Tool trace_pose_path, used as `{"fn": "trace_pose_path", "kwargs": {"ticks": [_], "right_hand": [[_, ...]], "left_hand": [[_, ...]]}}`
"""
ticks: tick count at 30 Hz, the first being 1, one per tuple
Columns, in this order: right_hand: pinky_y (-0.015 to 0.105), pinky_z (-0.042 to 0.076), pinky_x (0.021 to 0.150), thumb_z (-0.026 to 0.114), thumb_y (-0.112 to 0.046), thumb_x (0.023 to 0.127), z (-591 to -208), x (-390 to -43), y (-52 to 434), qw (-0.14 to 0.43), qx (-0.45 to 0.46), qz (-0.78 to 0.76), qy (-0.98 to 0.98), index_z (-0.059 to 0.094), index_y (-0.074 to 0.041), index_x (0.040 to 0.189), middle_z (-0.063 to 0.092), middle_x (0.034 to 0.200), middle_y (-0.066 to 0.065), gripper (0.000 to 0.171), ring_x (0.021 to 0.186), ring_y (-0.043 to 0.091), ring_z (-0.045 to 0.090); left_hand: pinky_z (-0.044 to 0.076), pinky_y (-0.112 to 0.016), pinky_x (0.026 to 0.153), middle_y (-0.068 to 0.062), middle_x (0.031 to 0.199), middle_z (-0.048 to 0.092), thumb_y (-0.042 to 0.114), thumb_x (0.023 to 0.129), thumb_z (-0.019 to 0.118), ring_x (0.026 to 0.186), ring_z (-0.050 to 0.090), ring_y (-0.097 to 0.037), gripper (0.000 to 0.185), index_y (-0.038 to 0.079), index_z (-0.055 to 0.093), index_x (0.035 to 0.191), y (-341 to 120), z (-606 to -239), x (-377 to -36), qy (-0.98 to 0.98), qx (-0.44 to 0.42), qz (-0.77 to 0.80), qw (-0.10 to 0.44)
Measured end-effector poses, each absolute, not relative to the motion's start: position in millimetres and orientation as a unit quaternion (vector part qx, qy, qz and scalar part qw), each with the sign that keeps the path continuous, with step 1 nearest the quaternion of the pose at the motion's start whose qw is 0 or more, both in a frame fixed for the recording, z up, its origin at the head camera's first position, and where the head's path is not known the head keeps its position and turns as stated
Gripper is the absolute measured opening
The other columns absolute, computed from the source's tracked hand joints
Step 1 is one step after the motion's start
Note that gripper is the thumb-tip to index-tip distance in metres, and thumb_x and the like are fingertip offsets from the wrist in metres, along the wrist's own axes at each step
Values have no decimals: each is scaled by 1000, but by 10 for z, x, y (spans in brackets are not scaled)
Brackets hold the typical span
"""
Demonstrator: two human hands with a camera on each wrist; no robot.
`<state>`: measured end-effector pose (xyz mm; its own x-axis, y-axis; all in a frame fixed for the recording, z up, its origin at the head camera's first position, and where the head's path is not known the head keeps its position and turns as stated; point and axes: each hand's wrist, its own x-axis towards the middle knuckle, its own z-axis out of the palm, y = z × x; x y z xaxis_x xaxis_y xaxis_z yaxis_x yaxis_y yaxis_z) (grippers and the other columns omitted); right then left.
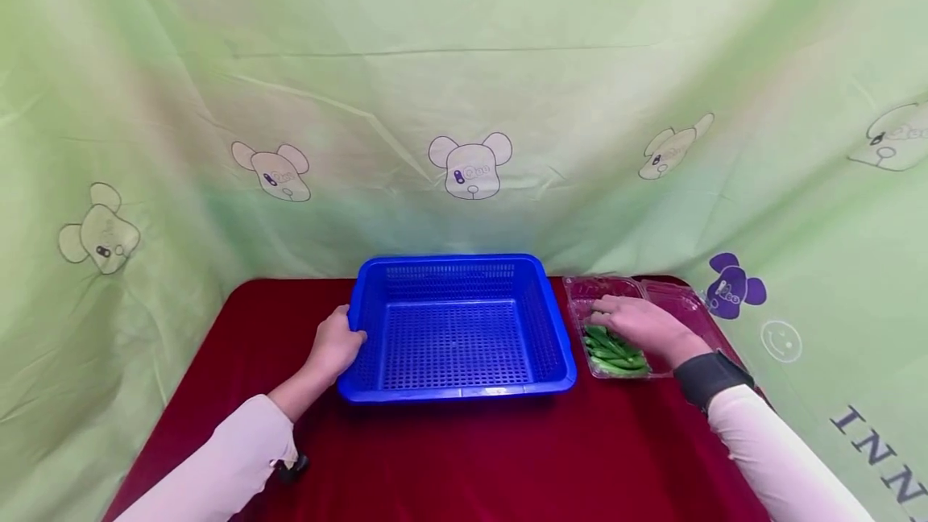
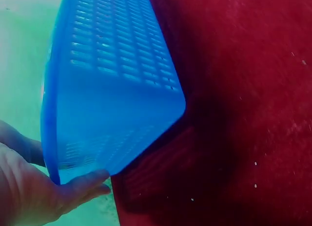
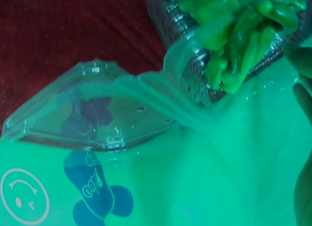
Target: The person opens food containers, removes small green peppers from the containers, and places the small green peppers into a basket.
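A blue slotted plastic basket stands empty in the middle of the red table. My left hand grips its left rim; in the left wrist view the thumb curls under the basket wall. Right of the basket lies a clear plastic clamshell tray of green pea pods. My right hand rests over the tray with loosely bent fingers on the pods, and I see nothing held in it. The right wrist view shows the pods and the tray's open lid.
A pale green cloth printed with bears hangs behind and on both sides of the table. The clamshell lid lies open against the right drape. Bare red cloth stretches in front of the basket.
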<state>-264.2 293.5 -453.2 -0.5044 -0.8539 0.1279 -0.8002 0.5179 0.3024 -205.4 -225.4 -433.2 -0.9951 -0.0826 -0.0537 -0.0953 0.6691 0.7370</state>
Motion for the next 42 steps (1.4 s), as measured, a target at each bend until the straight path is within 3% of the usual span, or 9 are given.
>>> {"fn": "trace_pose_path", "kwargs": {"ticks": [5, 9, 12, 16, 19, 24, 27, 36, 42], "right_hand": [[41, 62, 93, 68, 8, 80, -4658, -2626, 2954, 146, 507, -104, -843, 77, -21, 110, 72, 118, 7, 42, 111, 28, 70], [34, 62, 87, 67, 7, 79, -4719, -2621, 2962, 168, 526, -105, -827, 77, -21, 103, 71, 111, 2, 38, 106, 20, 67], [34, 61, 88, 64, 6, 79, -4724, -2617, 2978, 171, 516, -98, -834, 75, -18, 105, 70, 110, 1, 37, 105, 19, 66], [37, 60, 90, 67, 4, 80, -4701, -2637, 3020, 174, 487, -59, -854, 73, -11, 108, 70, 110, 4, 33, 104, 21, 67], [38, 61, 84, 74, 0, 80, -4653, -2670, 3050, 186, 471, -24, -862, 71, -7, 104, 68, 103, 5, 26, 98, 22, 66], [38, 56, 70, 77, 0, 75, -4578, -2707, 3024, 209, 433, 31, -876, 64, -4, 97, 60, 90, 4, 26, 85, 19, 58], [40, 55, 69, 74, 0, 75, -4550, -2720, 2934, 225, 405, 58, -884, 63, -4, 97, 60, 89, 6, 25, 84, 22, 59], [36, 57, 59, 77, -1, 83, -4153, -2814, 2252, 251, 322, 155, -900, 74, -2, 106, 63, 98, 8, 23, 74, 20, 63], [44, 63, 82, 75, -10, 91, -3836, -2926, 1495, 197, 321, 130, -917, 74, -2, 109, 71, 103, 11, 20, 94, 29, 70]], "left_hand": [[40, -59, 119, -37, 156, 31, -5, 94, 59, 142, 42, -49, 72, -17, 21, 154, -2243, -4334, -2049, 924, -18, 381, 8], [34, -59, 122, -35, 161, 26, -2, 98, 59, 148, 32, -47, 61, -17, 31, 151, -2254, -4331, -1965, 940, 68, 331, -42], [35, -59, 121, -30, 159, 35, 3, 101, 59, 149, 34, -44, 50, -14, 44, 146, -2311, -4292, -1863, 943, 156, 288, -68], [36, -55, 121, -18, 157, 47, 21, 104, 59, 149, 40, -38, 48, -2, 53, 145, -2515, -4202, -1678, 931, 285, 225, -33], [41, -52, 118, -12, 152, 55, 31, 100, 65, 145, 47, -36, 51, 4, 59, 143, -2679, -4187, -1548, 908, 376, 186, -17], [56, -47, 104, -11, 131, 72, 18, 87, 79, 127, 65, -36, 47, 4, 70, 131, -2778, -4264, -1470, 863, 482, 131, -69], [60, -47, 99, -10, 122, 76, 11, 84, 81, 120, 69, -35, 43, 3, 73, 125, -2770, -4304, -1464, 853, 503, 97, -100], [60, -46, 99, -6, 111, 79, 4, 79, 83, 109, 75, -24, 36, 1, 77, 114, -2715, -4331, -1489, 848, 507, 108, -109], [60, -47, 98, -7, 109, 79, -2, 75, 83, 108, 75, -24, 40, 0, 77, 114, -2714, -4340, -1474, 849, 502, 118, -117]]}}
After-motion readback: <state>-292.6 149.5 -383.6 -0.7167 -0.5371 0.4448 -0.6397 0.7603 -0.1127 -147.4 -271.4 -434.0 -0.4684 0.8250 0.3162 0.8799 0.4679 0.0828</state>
